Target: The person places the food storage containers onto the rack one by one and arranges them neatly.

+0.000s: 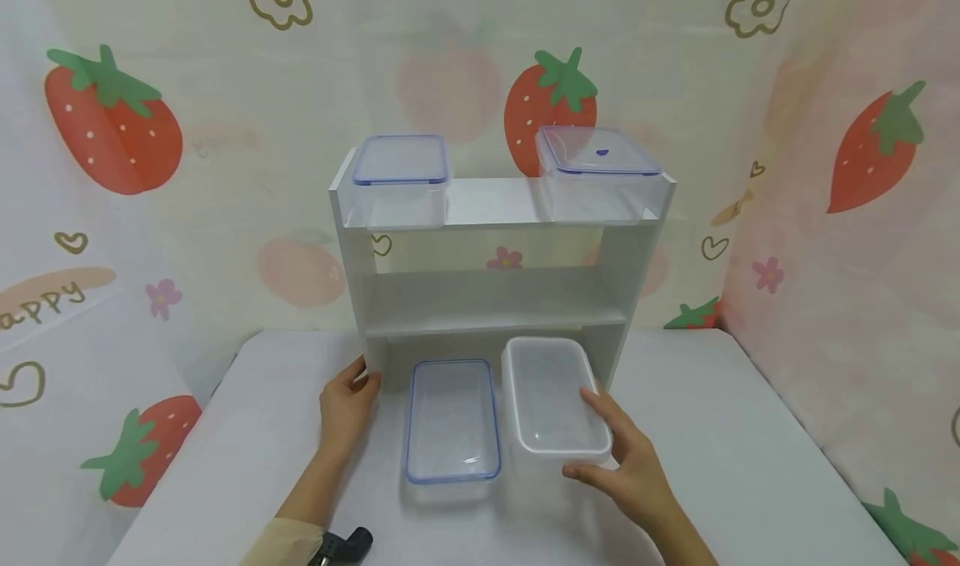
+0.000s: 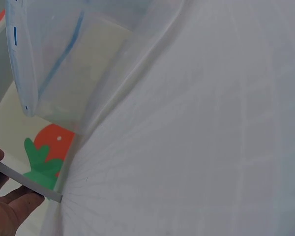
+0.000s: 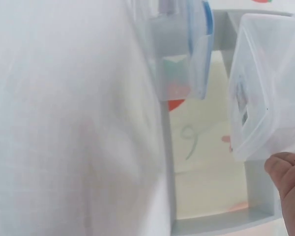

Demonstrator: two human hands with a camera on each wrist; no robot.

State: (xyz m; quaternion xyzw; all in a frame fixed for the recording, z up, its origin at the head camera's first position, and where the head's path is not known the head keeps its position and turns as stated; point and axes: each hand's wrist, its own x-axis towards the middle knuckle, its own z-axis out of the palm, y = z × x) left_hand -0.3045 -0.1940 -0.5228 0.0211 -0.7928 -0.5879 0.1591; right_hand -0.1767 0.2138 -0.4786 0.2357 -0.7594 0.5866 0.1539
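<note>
My right hand [image 1: 630,458] grips a clear plastic food container with a white lid [image 1: 558,395] by its near right side, thumb in front and fingers along the side. In the right wrist view, this container [image 3: 273,93] is held up off the table. To its left, a clear container with a blue-rimmed lid [image 1: 453,420] stands on the table in front of the shelf's lower opening. My left hand [image 1: 348,408] pinches the lower front edge of the white shelf unit's left side panel [image 1: 352,274]; the wrist view shows thumb and fingers either side of the panel [image 2: 32,185].
Two more blue-lidded containers stand on the shelf's top board, one at the left [image 1: 401,182] and a larger one at the right [image 1: 600,174]. The middle board [image 1: 495,299] spans the unit. A white cloth covers the table [image 1: 712,433]; a strawberry-print backdrop [image 1: 225,216] hangs behind.
</note>
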